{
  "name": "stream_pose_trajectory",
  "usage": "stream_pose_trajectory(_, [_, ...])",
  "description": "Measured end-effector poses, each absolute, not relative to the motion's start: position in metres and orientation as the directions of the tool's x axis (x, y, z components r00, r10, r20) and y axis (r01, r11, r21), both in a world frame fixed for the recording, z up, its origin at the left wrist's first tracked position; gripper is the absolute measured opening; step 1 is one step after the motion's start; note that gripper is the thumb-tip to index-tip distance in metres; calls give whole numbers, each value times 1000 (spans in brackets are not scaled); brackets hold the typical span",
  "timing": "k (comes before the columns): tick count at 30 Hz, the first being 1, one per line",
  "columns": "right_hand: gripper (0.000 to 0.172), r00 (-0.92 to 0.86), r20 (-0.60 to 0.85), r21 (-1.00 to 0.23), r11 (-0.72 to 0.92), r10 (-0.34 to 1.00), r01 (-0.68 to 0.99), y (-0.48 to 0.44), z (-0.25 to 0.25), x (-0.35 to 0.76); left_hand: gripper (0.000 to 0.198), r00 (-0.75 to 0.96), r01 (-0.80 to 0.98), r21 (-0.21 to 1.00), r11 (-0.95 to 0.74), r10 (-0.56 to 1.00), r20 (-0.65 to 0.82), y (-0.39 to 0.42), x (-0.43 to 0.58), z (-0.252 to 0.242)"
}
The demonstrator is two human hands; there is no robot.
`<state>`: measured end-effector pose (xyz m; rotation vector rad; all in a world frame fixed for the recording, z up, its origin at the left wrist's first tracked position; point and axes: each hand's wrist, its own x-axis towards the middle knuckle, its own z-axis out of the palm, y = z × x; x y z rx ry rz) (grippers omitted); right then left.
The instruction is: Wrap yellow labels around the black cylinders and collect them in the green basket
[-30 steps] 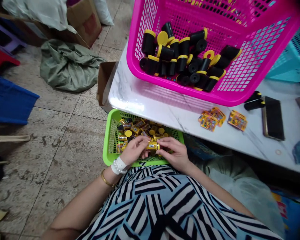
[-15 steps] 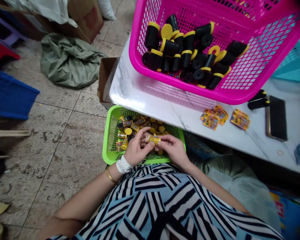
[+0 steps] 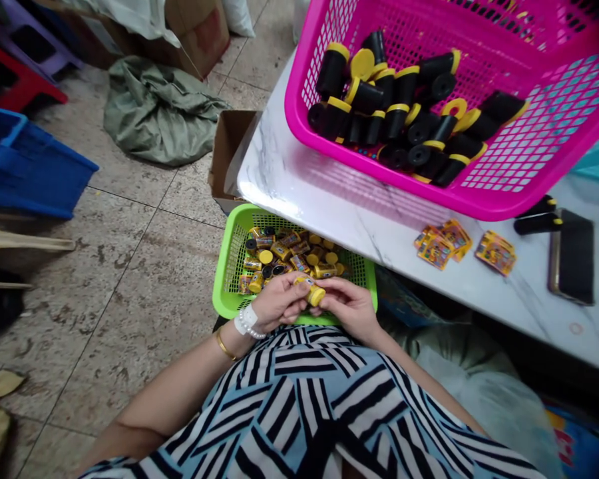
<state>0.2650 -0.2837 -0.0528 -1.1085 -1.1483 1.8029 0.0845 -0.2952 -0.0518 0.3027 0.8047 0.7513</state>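
Both hands meet over the near side of a green basket [image 3: 221,276] and hold one small yellow labelled canister [image 3: 311,291]. My left hand [image 3: 279,301] grips its left end between thumb and fingers. The fingers of my right hand [image 3: 350,305] are closed on its right side, near the yellow cap. Several labelled canisters [image 3: 281,250] with yellow or black ends lie in the green basket. On the table, a pink basket [image 3: 379,174] holds several plain black canisters [image 3: 363,97] with yellow caps.
Yellow-orange printed labels [image 3: 496,253], two black canisters [image 3: 538,223] and a phone [image 3: 572,258] lie on the marbled table [image 3: 349,219]. An open cardboard box [image 3: 224,159] stands by the table's left corner. A blue crate [image 3: 34,166] and a green cloth sack [image 3: 162,110] are on the floor.
The view has shifted, so the table and baskets appear farther right. The canister between my hands now tilts down to the right, and my left fingers have closed in more around it.
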Motion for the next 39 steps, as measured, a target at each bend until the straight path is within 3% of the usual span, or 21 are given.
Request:
stream_pose_trajectory(7, [18,-346,-240,-957,-281,907,-74,-285,-53,266,42,514,-530,415,739,669,-536,-300,88,-56])
stream_pose_trajectory(11, [23,-356,-64,-992,-19,932,127,-280,-51,268,41,473,-507,441,740,667,-575,-299,90,-52])
stream_pose_trajectory(16, [4,-241,77,-983,114,967,141,-278,-49,270,38,508,-546,393,740,665,-547,-298,90,-52])
stream_pose_trajectory(21, [21,-306,151,-958,215,940,187,-282,-53,272,39,488,-529,437,727,682,-545,-297,91,-51])
stream_pose_trajectory(26, [20,-242,314,-915,360,918,180,-286,-56,270,42,490,-516,398,759,642,-590,-295,97,-51])
stream_pose_trajectory(30, [25,-311,296,-874,387,903,293,-283,-52,270,39,491,-521,370,769,625,-607,-295,99,-55])
stream_pose_trajectory(35, [7,-318,320,-866,412,893,285,-285,-53,270,45,527,-533,292,794,581,-621,-298,98,-62])
stream_pose_trajectory(39, [11,-287,282,-885,364,915,290,-288,-58,272,37,467,-569,333,752,629,-621,-301,97,-62])
